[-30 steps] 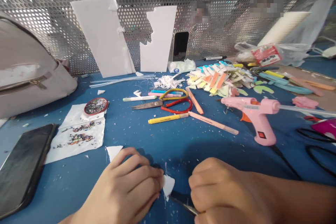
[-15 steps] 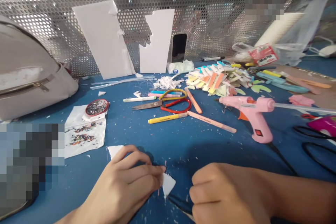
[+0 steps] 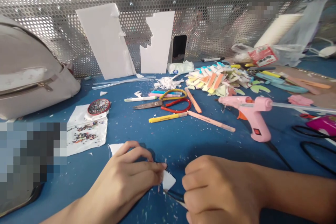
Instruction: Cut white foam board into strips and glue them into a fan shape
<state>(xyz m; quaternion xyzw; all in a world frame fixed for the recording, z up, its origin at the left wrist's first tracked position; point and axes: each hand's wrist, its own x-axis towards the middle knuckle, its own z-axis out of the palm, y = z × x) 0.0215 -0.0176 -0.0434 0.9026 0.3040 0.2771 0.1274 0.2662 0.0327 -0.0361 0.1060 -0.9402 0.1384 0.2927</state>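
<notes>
My left hand (image 3: 131, 178) presses a small white foam-board piece (image 3: 168, 180) onto the blue tabletop, fingers closed together over it. One pointed end of white board sticks out at the fingertips, and another white corner (image 3: 115, 148) shows behind the knuckles. My right hand (image 3: 215, 189) is a closed fist around a slim tool with a dark, thin tip (image 3: 175, 195); its handle is hidden, so its exact kind cannot be told. That tip meets the lower edge of the white piece.
Beyond my hands lie scissors (image 3: 168, 103), a yellow marker (image 3: 166, 117) and a pink glue gun (image 3: 252, 112) with its cord. A paper with colored bits (image 3: 99, 140) is at left, near a bag (image 3: 34, 80). Cut strips (image 3: 217, 77) are heaped behind; white boards (image 3: 105, 42) lean on the mesh.
My right hand has shifted slightly left and up, bringing the tool's tip against the white piece's edge. My left hand keeps its hold. The whole view has moved slightly.
</notes>
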